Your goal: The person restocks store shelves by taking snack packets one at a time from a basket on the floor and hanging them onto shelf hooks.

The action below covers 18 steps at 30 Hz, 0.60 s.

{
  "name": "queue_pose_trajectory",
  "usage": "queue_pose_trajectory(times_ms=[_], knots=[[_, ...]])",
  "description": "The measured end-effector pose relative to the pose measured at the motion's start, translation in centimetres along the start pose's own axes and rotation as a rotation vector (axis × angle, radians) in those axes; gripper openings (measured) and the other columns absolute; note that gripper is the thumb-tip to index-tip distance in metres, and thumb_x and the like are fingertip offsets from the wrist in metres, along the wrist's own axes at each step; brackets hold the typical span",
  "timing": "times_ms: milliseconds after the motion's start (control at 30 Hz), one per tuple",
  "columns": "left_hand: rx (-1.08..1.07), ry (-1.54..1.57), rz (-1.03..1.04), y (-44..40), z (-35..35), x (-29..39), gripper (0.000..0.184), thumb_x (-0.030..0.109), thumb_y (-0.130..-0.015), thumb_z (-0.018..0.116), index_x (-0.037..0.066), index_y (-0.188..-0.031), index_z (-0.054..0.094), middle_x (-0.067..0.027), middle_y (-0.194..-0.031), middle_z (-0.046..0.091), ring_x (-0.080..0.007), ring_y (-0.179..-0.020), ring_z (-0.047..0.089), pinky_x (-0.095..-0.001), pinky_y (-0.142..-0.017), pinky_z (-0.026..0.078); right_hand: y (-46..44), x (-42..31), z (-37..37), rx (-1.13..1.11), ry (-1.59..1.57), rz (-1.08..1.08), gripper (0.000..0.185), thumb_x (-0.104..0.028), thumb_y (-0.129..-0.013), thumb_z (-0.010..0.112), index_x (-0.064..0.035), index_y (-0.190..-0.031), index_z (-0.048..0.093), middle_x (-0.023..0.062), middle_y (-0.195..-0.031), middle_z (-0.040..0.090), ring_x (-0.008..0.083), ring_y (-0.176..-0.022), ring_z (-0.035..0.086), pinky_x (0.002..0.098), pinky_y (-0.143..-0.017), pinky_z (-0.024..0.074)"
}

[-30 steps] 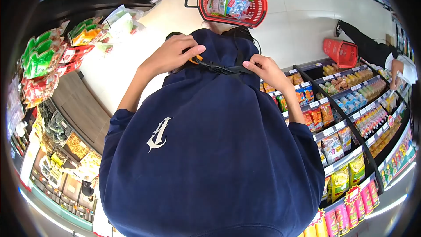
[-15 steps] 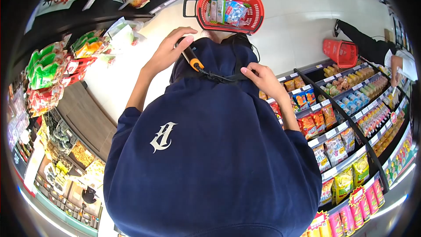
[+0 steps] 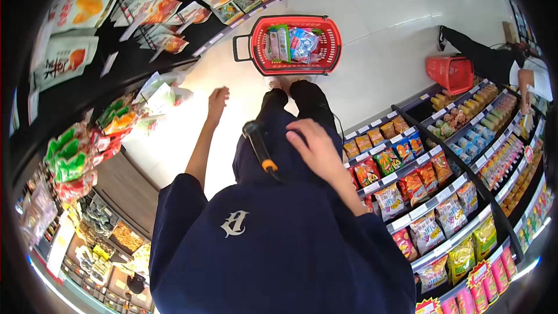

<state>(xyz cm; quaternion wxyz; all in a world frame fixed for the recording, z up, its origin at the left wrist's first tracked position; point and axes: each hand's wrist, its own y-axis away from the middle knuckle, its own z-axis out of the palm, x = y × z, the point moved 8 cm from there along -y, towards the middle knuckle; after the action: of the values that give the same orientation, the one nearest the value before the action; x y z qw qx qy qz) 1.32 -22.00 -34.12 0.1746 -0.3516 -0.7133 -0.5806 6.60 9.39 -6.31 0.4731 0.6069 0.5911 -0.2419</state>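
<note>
My left hand (image 3: pixel 218 103) is held out to the left above the floor, its fingers loosely bent and nothing in them. In front of my dark blue shirt (image 3: pixel 279 250) hangs a black rod-shaped thing (image 3: pixel 259 145) with an orange band and a cord; neither hand touches it. My right hand (image 3: pixel 314 146) lies over the dark clothing just right of that rod, fingers apart and empty. Beyond my feet stands a red shopping basket (image 3: pixel 334 46) with a black handle. Inside it are a green packet (image 3: pixel 283 43) and a blue-and-white bag (image 3: pixel 304 45).
Snack shelves (image 3: pixel 407 215) with several bags line the right side. Racks of hanging packets (image 3: pixel 70 157) stand at left, and more packets (image 3: pixel 151 11) at upper left. A person (image 3: pixel 488 55) is at far right beside another red basket (image 3: pixel 450 74).
My left hand has let go of the black rod and moved left. My right hand has come off the black strap at the waist. The red basket appears lower in view.
</note>
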Motion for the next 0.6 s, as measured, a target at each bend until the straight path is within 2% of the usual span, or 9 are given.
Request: queue_pose_trajectory(times_ms=[100,200,233,300,333,433,500,533,600], knots=[[-0.149,-0.052,-0.317,-2.4,3.4,-7.0,0.038,0.04,-0.089,0.057,0.007,-0.11,0.06,-0.0064,-0.097,0.065,-0.0183,-0.088,0.061,-0.0347,-0.073,0.049,0.0,2.9,2.5,-0.061,-0.139,0.156,0.024,-0.027,-0.094,0.056,-0.0058,-0.105,0.059,0.0135,-0.098,0.062,0.0332,-0.092,0.059,0.0408,-0.082,0.0456],[-0.448,-0.354,-0.357,-3.6,7.8,-8.0,0.04,0.042,-0.089,0.059,0.006,-0.106,0.062,-0.0085,-0.097,0.067,-0.0198,-0.088,0.063,-0.0368,-0.075,0.05,1.6,7.5,5.3,-0.151,-0.193,0.285,0.026,-0.031,-0.096,0.053,-0.0066,-0.103,0.058,0.0144,-0.095,0.062,0.0341,-0.088,0.061,0.0418,-0.08,0.047],[-0.455,-0.372,-0.378,-5.2,8.4,-9.8,0.04,0.042,-0.089,0.059,0.006,-0.106,0.062,-0.0085,-0.097,0.067,-0.0198,-0.088,0.063,-0.0368,-0.075,0.05,2.2,8.6,5.8,-0.162,-0.114,0.309,0.026,-0.031,-0.096,0.053,-0.0066,-0.102,0.058,0.0142,-0.094,0.061,0.0343,-0.088,0.061,0.042,-0.079,0.0472],[-0.621,-0.696,-0.149,-9.0,10.7,-11.9,0.039,0.042,-0.088,0.06,0.004,-0.096,0.065,-0.0093,-0.087,0.068,-0.0198,-0.082,0.064,-0.0356,-0.076,0.05,3.0,10.7,6.8,-0.165,-0.019,0.354,0.025,-0.031,-0.096,0.053,-0.0069,-0.101,0.057,0.0133,-0.09,0.06,0.0344,-0.087,0.061,0.0424,-0.079,0.0477],[-0.588,-0.768,-0.053,-10.7,11.7,-11.6,0.037,0.041,-0.088,0.061,0.004,-0.089,0.066,-0.0103,-0.078,0.068,-0.0199,-0.077,0.064,-0.0343,-0.075,0.05,2.8,11.6,7.0,-0.167,-0.045,0.371,0.025,-0.031,-0.096,0.053,-0.0069,-0.101,0.057,0.0133,-0.09,0.06,0.0344,-0.087,0.061,0.0424,-0.079,0.0477],[-0.6,-0.558,0.039,-14.6,16.6,-8.1,0.032,0.036,-0.089,0.061,0.004,-0.09,0.065,-0.0064,-0.075,0.064,-0.0164,-0.071,0.06,-0.0312,-0.068,0.049,2.5,13.9,7.4,-0.113,-0.252,0.474,0.025,-0.03,-0.096,0.053,-0.0066,-0.101,0.058,0.0136,-0.09,0.062,0.0347,-0.088,0.061,0.0427,-0.079,0.0478],[-0.579,-0.444,0.103,-17.9,20.1,-5.6,0.03,0.033,-0.09,0.06,0.004,-0.088,0.065,-0.0039,-0.073,0.063,-0.0129,-0.069,0.059,-0.0287,-0.065,0.048,2.5,16.4,7.4,-0.06,-0.444,0.642,0.024,-0.027,-0.096,0.054,-0.0049,-0.103,0.06,0.0128,-0.087,0.064,0.0293,-0.084,0.063,0.0379,-0.077,0.0487],[-0.55,-0.495,0.072,-19.6,21.4,-4.4,0.034,0.035,-0.091,0.057,0.003,-0.08,0.064,-0.0076,-0.07,0.063,-0.0178,-0.068,0.061,-0.0331,-0.066,0.048,2.4,17.6,7.6,-0.055,-0.464,0.654,0.024,-0.027,-0.096,0.054,-0.0049,-0.103,0.06,0.0128,-0.087,0.064,0.0293,-0.084,0.063,0.0379,-0.077,0.0487],[-0.51,-0.856,0.204,-26.2,23.0,-5.4,0.04,0.035,-0.089,0.051,0.002,-0.072,0.064,-0.0166,-0.071,0.063,-0.0312,-0.071,0.063,-0.0417,-0.07,0.048,3.7,19.8,9.6,-0.014,-0.871,0.82,0.024,-0.025,-0.096,0.056,-0.0034,-0.106,0.061,0.01,-0.084,0.065,0.0208,-0.079,0.062,0.0316,-0.073,0.0484]])
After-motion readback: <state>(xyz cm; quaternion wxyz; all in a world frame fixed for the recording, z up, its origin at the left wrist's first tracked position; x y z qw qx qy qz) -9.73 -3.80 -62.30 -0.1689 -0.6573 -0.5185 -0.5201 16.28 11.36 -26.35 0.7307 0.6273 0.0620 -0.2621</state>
